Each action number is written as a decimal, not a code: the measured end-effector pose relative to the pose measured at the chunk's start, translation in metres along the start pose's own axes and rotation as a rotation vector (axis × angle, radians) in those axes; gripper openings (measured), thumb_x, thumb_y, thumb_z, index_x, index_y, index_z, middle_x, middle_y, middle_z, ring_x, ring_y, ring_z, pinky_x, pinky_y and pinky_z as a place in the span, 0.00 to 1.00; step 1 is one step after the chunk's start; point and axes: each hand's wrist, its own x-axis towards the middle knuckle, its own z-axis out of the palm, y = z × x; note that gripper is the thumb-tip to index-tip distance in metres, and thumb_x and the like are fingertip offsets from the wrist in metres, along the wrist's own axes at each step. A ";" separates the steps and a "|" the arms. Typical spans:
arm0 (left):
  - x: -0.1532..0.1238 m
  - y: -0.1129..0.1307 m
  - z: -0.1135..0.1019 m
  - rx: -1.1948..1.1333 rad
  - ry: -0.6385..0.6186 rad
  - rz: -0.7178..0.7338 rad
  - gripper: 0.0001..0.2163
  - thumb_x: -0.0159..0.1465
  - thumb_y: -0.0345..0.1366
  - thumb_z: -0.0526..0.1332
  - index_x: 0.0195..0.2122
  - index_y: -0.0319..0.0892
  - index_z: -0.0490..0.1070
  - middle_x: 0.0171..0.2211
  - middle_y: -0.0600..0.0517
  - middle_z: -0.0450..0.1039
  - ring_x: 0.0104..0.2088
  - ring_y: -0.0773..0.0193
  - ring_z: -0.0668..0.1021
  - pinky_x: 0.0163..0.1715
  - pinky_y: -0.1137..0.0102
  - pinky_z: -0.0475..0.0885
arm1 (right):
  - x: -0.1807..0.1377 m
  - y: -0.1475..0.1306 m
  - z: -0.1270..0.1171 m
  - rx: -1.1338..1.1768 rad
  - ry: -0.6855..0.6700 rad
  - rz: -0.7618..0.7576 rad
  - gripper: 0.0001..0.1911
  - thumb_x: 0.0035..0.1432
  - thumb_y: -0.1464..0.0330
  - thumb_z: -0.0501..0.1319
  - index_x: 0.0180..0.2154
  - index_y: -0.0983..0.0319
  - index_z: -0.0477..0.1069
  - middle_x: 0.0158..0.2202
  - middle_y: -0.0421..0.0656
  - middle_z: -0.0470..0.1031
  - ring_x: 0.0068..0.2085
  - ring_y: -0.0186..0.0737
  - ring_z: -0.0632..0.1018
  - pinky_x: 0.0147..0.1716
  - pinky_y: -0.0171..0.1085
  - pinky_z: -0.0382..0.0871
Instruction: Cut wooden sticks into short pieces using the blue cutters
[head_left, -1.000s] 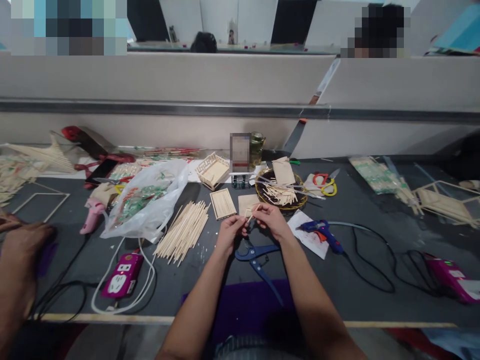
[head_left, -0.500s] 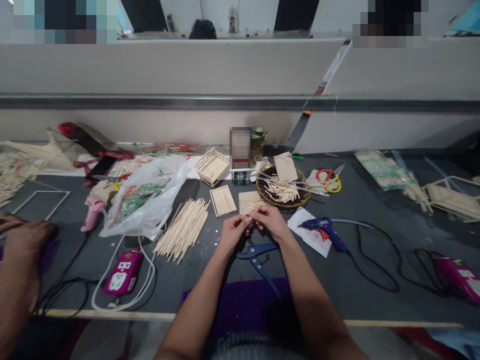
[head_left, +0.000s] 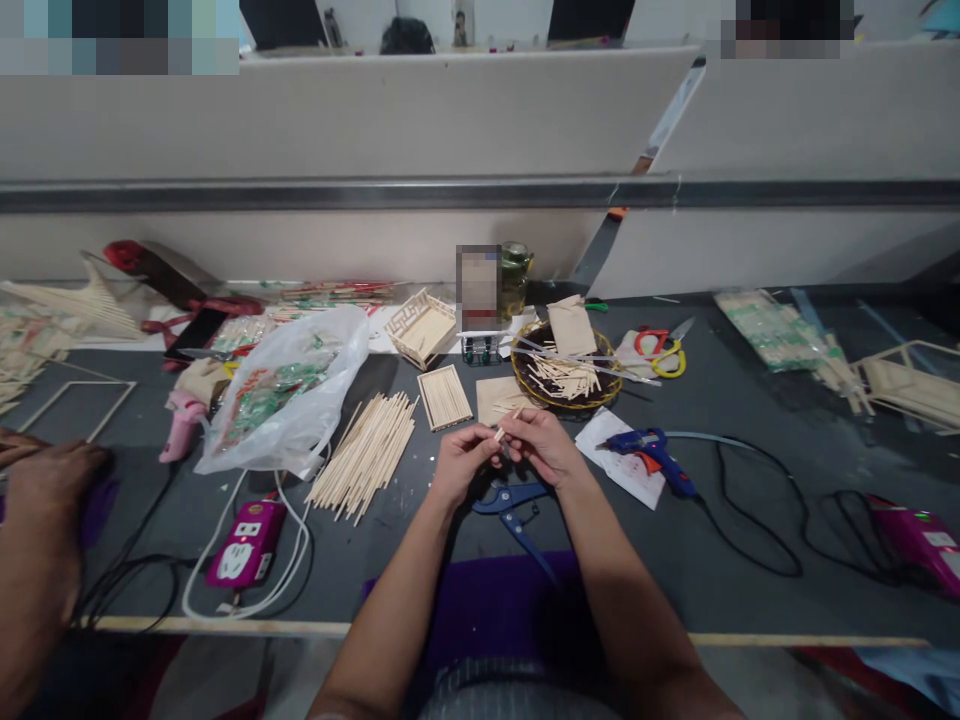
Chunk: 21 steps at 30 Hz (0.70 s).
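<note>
My left hand (head_left: 459, 462) and my right hand (head_left: 541, 445) meet over the middle of the grey table (head_left: 750, 560), fingers pinched together on a short wooden stick (head_left: 504, 428) held between them. Blue-handled cutters (head_left: 517, 508) lie on the table just below my hands. A small flat panel of glued sticks (head_left: 445, 396) and a plain wooden piece (head_left: 498, 400) lie just beyond my fingers. A loose pile of long sticks (head_left: 365, 455) lies to the left of my left hand.
A basket of short sticks (head_left: 566, 378), a blue glue gun (head_left: 649, 457) on paper, scissors (head_left: 656, 352), a plastic bag (head_left: 289, 395), a pink glue gun (head_left: 175, 425), purple power strips (head_left: 246, 545) and cables surround me. Another person's hand (head_left: 45, 490) rests at far left.
My hands stay together on the stick, shifting slightly away from me; the stick's angle between my fingers has changed a little. The view has tilted down a bit.
</note>
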 end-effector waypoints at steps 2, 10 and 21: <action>0.000 0.001 -0.001 0.014 -0.001 0.011 0.15 0.47 0.45 0.71 0.26 0.37 0.76 0.22 0.51 0.73 0.20 0.70 0.72 0.24 0.72 0.70 | 0.000 0.001 0.001 -0.009 -0.006 0.002 0.15 0.40 0.62 0.73 0.24 0.64 0.73 0.19 0.36 0.70 0.17 0.25 0.65 0.14 0.26 0.61; -0.001 0.003 -0.003 0.074 0.022 0.102 0.11 0.52 0.43 0.68 0.28 0.38 0.76 0.23 0.53 0.71 0.21 0.70 0.72 0.24 0.73 0.68 | -0.001 0.005 0.004 -0.148 0.105 -0.229 0.13 0.43 0.61 0.71 0.24 0.63 0.73 0.21 0.37 0.71 0.17 0.28 0.68 0.15 0.29 0.62; -0.002 0.003 -0.004 0.156 0.089 0.150 0.12 0.55 0.44 0.66 0.28 0.39 0.77 0.23 0.52 0.71 0.22 0.69 0.71 0.25 0.73 0.68 | -0.003 0.005 0.007 -0.278 0.088 -0.316 0.10 0.45 0.61 0.69 0.27 0.61 0.75 0.28 0.40 0.75 0.20 0.31 0.71 0.20 0.33 0.68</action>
